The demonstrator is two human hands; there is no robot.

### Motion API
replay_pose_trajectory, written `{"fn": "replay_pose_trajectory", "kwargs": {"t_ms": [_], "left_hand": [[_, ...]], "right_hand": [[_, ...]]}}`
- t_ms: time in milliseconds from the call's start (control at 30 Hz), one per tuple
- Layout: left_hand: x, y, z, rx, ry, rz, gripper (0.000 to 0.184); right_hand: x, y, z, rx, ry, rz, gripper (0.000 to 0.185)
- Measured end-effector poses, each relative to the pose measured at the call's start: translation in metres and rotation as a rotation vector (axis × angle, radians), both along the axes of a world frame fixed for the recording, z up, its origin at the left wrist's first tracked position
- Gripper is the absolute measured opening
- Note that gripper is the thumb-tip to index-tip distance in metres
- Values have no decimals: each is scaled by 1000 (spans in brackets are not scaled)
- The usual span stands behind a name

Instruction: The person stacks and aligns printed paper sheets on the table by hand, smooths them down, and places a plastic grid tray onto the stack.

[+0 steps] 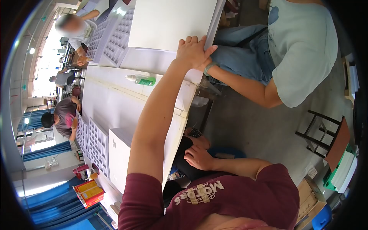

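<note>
My left hand (191,53) reaches across the table, palm down, with its fingers spread at the edge of a large white sheet (172,23). It overlaps the wrist area of a co-worker's arm (237,84), which wears a bracelet; that person's hand is mostly hidden under mine. Resting on my dark-clad lap beside the table edge, my right hand (199,157) has loosely bent, parted fingers and holds nothing visible. A green-labelled bottle (145,80) lies on the white table (111,86) left of my left forearm.
Compartmented trays (97,145) and a white box (119,159) are on the table at left; more trays (117,36) stand at the top. Other people sit around it. A red-yellow box (89,191) is lower left, a stool (324,134) at right.
</note>
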State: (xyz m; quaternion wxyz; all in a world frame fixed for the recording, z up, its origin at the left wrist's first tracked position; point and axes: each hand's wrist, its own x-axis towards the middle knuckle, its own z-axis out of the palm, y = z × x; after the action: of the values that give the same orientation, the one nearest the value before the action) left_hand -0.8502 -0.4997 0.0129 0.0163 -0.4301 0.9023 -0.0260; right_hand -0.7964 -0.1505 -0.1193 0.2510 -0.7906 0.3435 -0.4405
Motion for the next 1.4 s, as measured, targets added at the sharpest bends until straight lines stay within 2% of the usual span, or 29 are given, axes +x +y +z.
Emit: {"fn": "replay_pose_trajectory", "kwargs": {"t_ms": [467,1400], "left_hand": [[-3,-3,5,94,-36,16,74],[-14,-10,8,111,-58,50,73]], "right_hand": [[0,3,-4,80,-3,44,25],[-4,-3,2,37,-51,18,23]]}}
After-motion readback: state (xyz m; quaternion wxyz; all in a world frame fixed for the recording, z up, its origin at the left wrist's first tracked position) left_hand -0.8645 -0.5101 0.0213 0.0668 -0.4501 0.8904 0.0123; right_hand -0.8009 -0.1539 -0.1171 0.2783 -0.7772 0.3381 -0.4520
